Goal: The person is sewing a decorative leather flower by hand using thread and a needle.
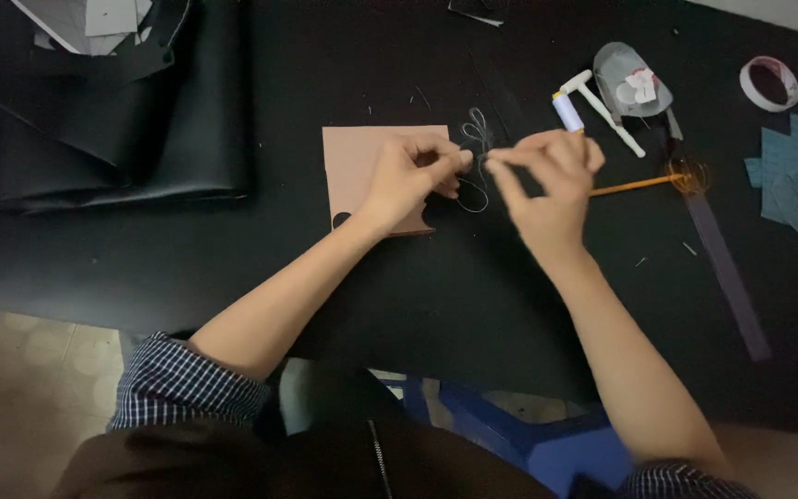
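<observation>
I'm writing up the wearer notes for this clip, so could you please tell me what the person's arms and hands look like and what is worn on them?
Both hands, the left hand and the right hand, are bare: no gloves, and no rings or watch that I can see. The forearms are uncovered. Dark-and-white checked sleeves are pushed up to about the elbows, under a dark zipped garment.

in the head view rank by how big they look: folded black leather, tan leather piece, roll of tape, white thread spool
1. Folded black leather sheet, by far the largest.
2. Tan rectangular leather piece, partly hidden under the left hand.
3. White roll of tape.
4. Small white thread spool, close to the tape in size.
</observation>
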